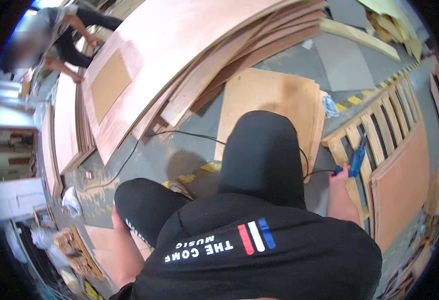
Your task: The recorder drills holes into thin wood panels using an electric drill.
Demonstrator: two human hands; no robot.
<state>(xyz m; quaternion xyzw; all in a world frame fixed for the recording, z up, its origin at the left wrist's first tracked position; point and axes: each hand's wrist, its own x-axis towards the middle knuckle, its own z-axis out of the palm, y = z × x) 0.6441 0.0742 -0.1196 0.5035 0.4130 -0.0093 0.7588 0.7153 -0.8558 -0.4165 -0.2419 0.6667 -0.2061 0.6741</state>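
My right hand (340,177) is wrapped round the handle of a blue corded power drill (358,158), held out to the right over a slatted wooden pallet (374,132). The drill's bit end points away from me. A black cord (320,171) trails left from its handle and passes behind my raised knee. My left hand (117,218) rests against the outer side of my left knee, its fingers hidden. In front of my knees lies a stack of pale plywood panels (259,92).
Large plywood sheets (179,35) pile up ahead, with a small brown board (110,85) on top. A co-worker (62,37) bends over them at the far left. Reddish panels (402,175) lie on the pallet. Yellow-black tape (349,102) marks the floor; a timber beam (362,38) lies beyond.
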